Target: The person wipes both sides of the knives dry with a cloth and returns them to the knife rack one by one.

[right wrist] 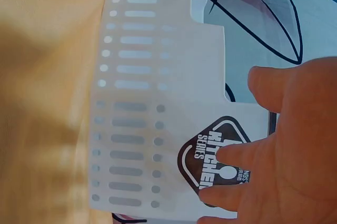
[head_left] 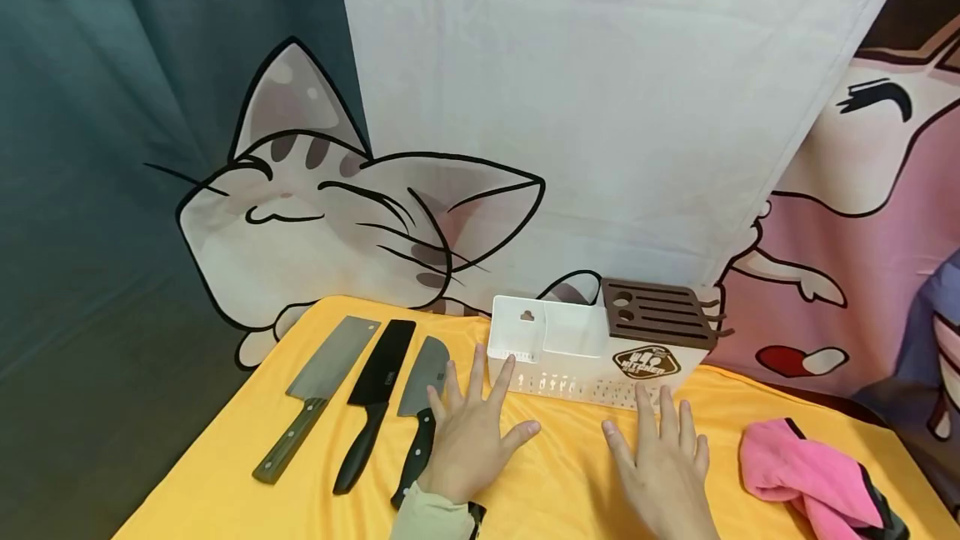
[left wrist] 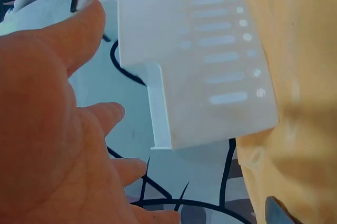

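Note:
A white plastic knife holder (head_left: pixel 573 373) with a brown slotted top (head_left: pixel 663 315) stands at the back of the table. Its front carries a dark kitchen label (right wrist: pixel 213 163) and rows of slots. My left hand (head_left: pixel 472 440) is spread, fingers straight, in front of the holder's left part. My right hand (head_left: pixel 663 469), also spread, hovers before its right part. Neither holds anything. Left of my hands lie a cleaver with a wooden handle (head_left: pixel 288 442), a black-bladed knife (head_left: pixel 382 369) and a grey-bladed knife with a black handle (head_left: pixel 425 377), partly covered by my left hand.
A yellow cloth (head_left: pixel 555 490) covers the table. At the right lies a crumpled pink cloth (head_left: pixel 810 473) with dark edging. Behind the table hangs a curtain with a cartoon cat (head_left: pixel 300 265); the holder stands close to it.

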Demonstrator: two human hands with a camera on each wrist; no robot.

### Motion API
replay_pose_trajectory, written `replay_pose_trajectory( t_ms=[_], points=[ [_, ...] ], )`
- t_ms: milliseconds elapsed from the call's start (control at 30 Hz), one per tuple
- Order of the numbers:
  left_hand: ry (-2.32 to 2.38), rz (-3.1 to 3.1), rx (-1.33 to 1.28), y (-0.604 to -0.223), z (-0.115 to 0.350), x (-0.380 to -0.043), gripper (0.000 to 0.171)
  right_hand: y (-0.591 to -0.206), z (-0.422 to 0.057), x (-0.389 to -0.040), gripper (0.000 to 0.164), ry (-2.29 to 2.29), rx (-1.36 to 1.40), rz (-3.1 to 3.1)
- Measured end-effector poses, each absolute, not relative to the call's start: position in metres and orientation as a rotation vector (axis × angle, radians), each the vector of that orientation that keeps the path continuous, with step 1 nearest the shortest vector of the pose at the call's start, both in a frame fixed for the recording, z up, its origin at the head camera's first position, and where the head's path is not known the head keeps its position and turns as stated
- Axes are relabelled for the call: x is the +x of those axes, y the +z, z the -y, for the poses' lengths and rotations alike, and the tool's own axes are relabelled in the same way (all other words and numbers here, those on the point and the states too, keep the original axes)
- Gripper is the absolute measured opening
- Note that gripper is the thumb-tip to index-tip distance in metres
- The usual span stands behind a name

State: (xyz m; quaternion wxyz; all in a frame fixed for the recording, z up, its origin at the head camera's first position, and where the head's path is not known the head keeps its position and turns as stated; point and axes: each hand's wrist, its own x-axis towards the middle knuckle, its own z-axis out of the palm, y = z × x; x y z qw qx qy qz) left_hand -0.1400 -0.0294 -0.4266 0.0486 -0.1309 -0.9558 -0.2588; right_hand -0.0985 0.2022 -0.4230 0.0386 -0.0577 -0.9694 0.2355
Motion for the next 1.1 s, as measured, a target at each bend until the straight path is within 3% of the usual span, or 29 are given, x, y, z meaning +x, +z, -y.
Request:
replay_pose_trajectory(
  t_ms=[533,1100],
  points=[
    [-0.768,2.951,-0.314,-0.414,0.056,-0.144,0.083,-0.425,-0.227,-0.096,0.078,0.655,-0.131,2.995],
    [-0.797,3.015,-0.127,-0.414,0.101,-0.142,0.081,-0.432,-0.271,-0.095,0.084,0.610,-0.304,3.094]
  ],
)
